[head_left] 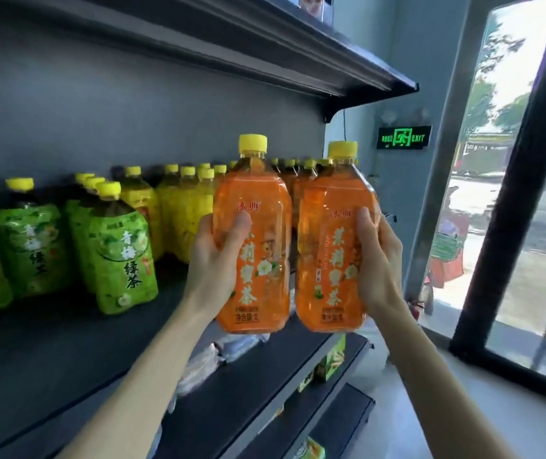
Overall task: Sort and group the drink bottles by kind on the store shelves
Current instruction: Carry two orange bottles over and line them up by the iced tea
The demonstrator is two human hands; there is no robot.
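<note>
My left hand (217,260) grips an orange-labelled tea bottle (258,260) with a yellow cap, held upright above the dark shelf (66,352). Beside it my right hand (375,260) grips a second orange bottle (331,260) of the same kind, the two almost touching. Behind them, at the shelf's right end, stand several more orange bottles (293,183). Yellow-labelled bottles (178,207) fill the middle of the shelf. Green-labelled tea bottles (122,256) stand to the left.
An upper shelf (265,51) overhangs the bottles. Lower shelves (337,402) hold small boxes and wrapped packs. A lit green exit sign (404,138) hangs on the right wall, beside a large window (513,180).
</note>
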